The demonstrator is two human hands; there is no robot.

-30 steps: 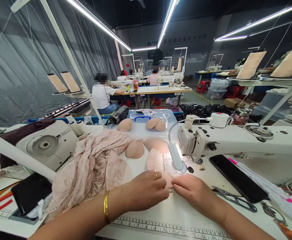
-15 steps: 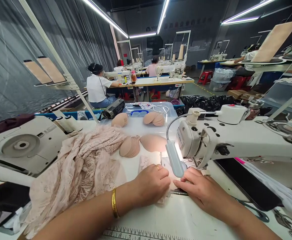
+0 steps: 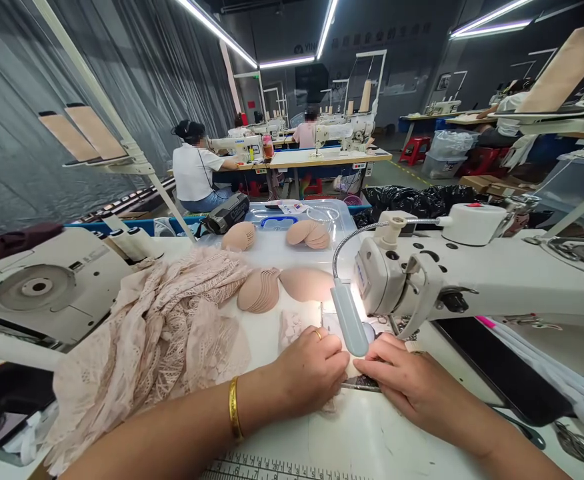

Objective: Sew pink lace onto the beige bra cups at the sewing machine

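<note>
My left hand (image 3: 315, 370) is closed, its fingertips pinched on a pale pink piece of lace fabric (image 3: 293, 325) in front of the sewing machine's head. Part of this piece shows beyond the knuckles and a scrap below the hand. My right hand (image 3: 407, 377) is at the fabric's right side, thumb and fingers pressed together on its edge. A grey lamp (image 3: 349, 320) on a bendy neck hides the needle area and lights the spot between both hands. The white sewing machine (image 3: 387, 273) stands just behind my right hand.
A heap of pink lace (image 3: 172, 333) lies left. Beige moulded cups (image 3: 259, 291) are stacked behind the work, others on a clear plastic lid (image 3: 272, 257). A black phone-like slab (image 3: 502, 370) lies right, a ruler strip (image 3: 282, 467) along the front edge. A person (image 3: 197, 167) sits ahead.
My left hand has shifted slightly to the right, nearer my right hand. The right hand has moved a little to the right. The view has shifted slightly.
</note>
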